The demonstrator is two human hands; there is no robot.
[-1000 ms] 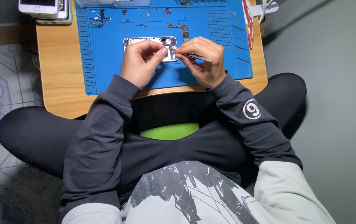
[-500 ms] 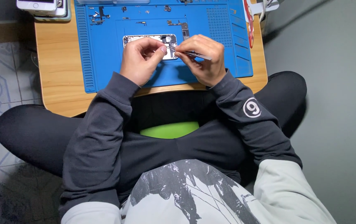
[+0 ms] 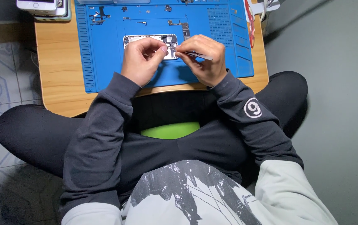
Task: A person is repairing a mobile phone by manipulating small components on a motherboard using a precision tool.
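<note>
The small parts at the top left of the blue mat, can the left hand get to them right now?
Probably yes: the left hand rests on the opened phone, and bare mat lies between it and the parts.

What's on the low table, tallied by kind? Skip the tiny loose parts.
Blue work mat: 1
Opened phone body, under the left hand: 1
Tweezers, in the right hand: 1
Phones stacked at the far left corner: 2, as far as the stack shows
Red-handled tool at the mat's right edge: 1
Total: 6
</note>
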